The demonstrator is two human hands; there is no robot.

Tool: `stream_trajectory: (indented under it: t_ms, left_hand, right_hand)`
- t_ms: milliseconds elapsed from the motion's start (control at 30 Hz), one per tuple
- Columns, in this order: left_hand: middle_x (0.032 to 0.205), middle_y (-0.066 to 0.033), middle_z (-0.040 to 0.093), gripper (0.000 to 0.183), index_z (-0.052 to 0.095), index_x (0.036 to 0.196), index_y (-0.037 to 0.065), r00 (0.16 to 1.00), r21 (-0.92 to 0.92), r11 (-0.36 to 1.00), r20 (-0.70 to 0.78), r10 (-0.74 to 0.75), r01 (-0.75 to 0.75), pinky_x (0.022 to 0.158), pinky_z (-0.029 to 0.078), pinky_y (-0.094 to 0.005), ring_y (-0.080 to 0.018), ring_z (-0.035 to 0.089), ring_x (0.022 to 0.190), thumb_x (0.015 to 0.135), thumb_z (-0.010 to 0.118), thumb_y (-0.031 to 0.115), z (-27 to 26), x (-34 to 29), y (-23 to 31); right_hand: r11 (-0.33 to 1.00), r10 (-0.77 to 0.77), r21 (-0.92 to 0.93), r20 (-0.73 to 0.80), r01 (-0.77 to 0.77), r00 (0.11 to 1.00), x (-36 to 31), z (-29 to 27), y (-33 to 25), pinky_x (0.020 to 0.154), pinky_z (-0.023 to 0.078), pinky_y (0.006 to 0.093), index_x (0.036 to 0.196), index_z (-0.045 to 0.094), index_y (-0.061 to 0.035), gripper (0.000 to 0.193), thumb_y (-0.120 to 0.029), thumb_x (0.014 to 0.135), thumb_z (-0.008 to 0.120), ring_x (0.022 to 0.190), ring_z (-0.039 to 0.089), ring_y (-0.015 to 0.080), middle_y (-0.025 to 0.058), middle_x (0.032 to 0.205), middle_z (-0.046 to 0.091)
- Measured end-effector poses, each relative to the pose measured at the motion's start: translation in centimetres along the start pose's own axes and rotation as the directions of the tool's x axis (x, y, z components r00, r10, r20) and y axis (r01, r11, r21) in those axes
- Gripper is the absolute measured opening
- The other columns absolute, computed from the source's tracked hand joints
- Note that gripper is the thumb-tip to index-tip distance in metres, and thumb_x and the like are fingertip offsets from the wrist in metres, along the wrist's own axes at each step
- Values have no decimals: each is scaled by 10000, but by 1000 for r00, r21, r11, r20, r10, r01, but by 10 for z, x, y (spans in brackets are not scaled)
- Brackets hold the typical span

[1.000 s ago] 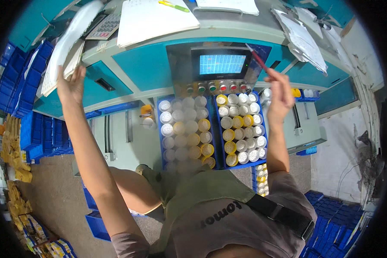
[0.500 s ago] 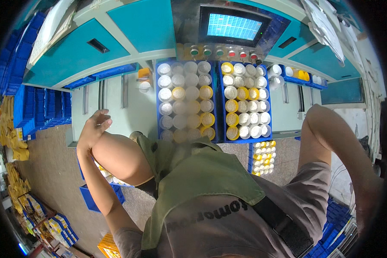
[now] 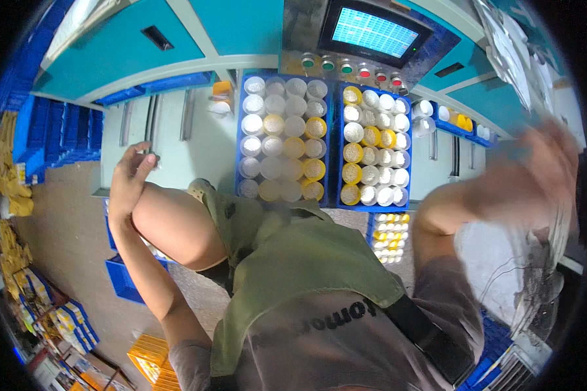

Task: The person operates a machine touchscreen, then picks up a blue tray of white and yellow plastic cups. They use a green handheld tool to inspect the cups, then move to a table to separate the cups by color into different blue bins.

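My left hand (image 3: 132, 174) rests by my bent left knee (image 3: 176, 225), its thumb and fingers loosely apart and nothing seen in them. Raised at the far right, my right hand (image 3: 535, 173) is smeared by motion, so its fingers cannot be made out. In front of me stand two blue trays of round cups: a left tray (image 3: 239, 171) and a right tray (image 3: 338, 140). White and yellow cups (image 3: 352, 153) fill them in rows, many holding small white pieces. A hazy smear covers the middle of the left tray. Neither hand touches a tray.
A teal machine with a lit screen (image 3: 375, 34) and a row of round buttons (image 3: 347, 68) rises behind the trays. More cups (image 3: 422, 117) stand right of them. Blue crates (image 3: 52, 140) are stacked at left. A lower tray of cups (image 3: 390, 236) sits beneath the worktop.
My right arm, bent low at the right edge before, has swung up, bringing the blurred hand into view. My left hand stays by the knee. The whole view has shifted slightly.
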State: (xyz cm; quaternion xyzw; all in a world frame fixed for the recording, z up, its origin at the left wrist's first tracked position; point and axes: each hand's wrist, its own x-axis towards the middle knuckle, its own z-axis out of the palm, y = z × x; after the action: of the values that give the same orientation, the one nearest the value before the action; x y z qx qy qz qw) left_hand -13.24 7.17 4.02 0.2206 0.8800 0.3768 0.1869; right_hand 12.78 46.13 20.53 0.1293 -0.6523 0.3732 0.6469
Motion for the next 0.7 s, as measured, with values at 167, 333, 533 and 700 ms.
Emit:
stream_trajectory:
  t_ms: [167, 333, 533, 700]
  left_hand:
    - [980, -153, 690, 480, 565, 1256, -37, 1000, -61, 998, 15, -23, 24, 887, 479, -342, -216, 644, 965, 946, 641, 321, 7, -6, 7]
    - [983, -148, 704, 461, 595, 1253, 27, 998, 45, 997, 3, -68, 68, 880, 480, -359, -222, 648, 951, 927, 646, 349, 18, -13, 19]
    - [980, -167, 705, 473, 601, 1250, 42, 995, 110, 990, -37, -90, 94, 852, 493, -375, -239, 659, 934, 923, 642, 381, 19, -24, 21]
    - [1000, -178, 704, 457, 597, 1249, 43, 989, 76, 988, -73, -128, 133, 852, 504, -372, -252, 664, 949, 927, 640, 365, 12, -35, 11]
  right_hand:
    - [304, 852, -442, 522, -844, 33, -284, 70, 91, 806, 493, 383, 1028, 649, -60, 185, -210, 934, 597, 887, 642, 274, 131, 929, 667]
    - [895, 443, -426, 879, -128, 174, -422, 99, 50, 528, 508, 400, 698, 690, -97, 111, -112, 766, 604, 662, 672, 286, 116, 710, 672]
    - [940, 262, -298, 943, 169, 207, -452, 136, 58, 480, 468, 352, 609, 668, -147, 136, -160, 735, 620, 594, 650, 191, 30, 637, 644]
    - [929, 297, -347, 906, 126, 302, -478, 127, 70, 491, 473, 357, 609, 666, -124, 124, -153, 723, 625, 609, 649, 200, 35, 618, 627]
